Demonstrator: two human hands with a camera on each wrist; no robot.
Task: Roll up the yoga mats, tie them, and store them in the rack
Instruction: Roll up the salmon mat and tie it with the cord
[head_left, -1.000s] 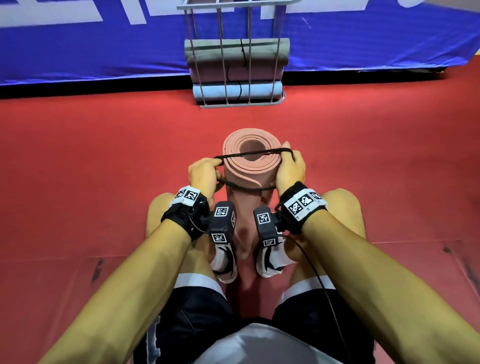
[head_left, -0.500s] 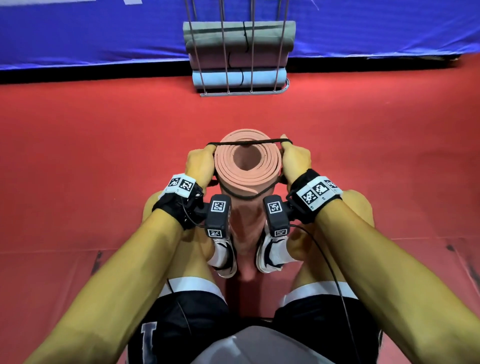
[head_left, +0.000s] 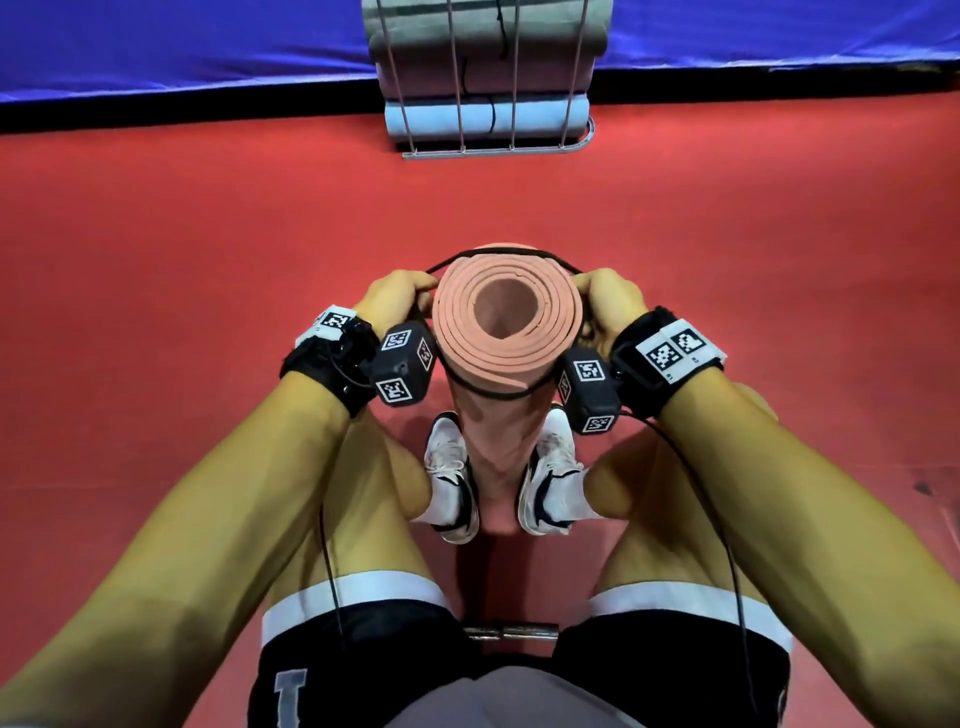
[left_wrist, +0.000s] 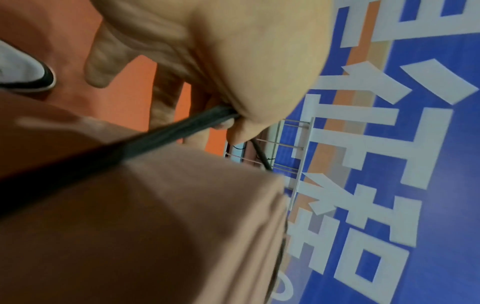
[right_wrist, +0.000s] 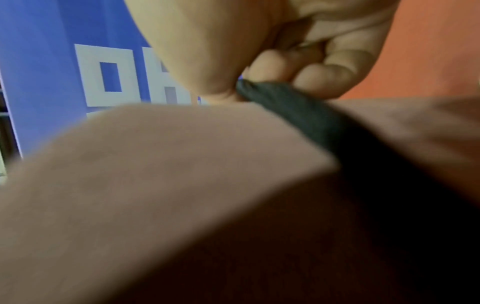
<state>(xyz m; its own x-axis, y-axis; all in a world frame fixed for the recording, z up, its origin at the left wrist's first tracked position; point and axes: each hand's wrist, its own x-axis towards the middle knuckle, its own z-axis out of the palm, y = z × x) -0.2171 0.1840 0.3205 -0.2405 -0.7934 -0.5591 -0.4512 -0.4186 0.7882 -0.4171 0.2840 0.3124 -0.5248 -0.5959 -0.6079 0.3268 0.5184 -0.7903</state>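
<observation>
Left hand (head_left: 396, 297) and right hand (head_left: 605, 301) both pinching black strap (head_left: 498, 253) looping around upright pink mat roll (head_left: 501, 332), fingers curled.

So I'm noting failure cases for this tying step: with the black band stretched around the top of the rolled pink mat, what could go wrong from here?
1. The black elastic band sits at the very rim of the rolled pink yoga mat; it could snap back off the top.
2. The left hand and right hand only pinch it; a slipped pinch may release it.
3. The upright roll is steadied only by the white shoes, so it might tip.
</observation>
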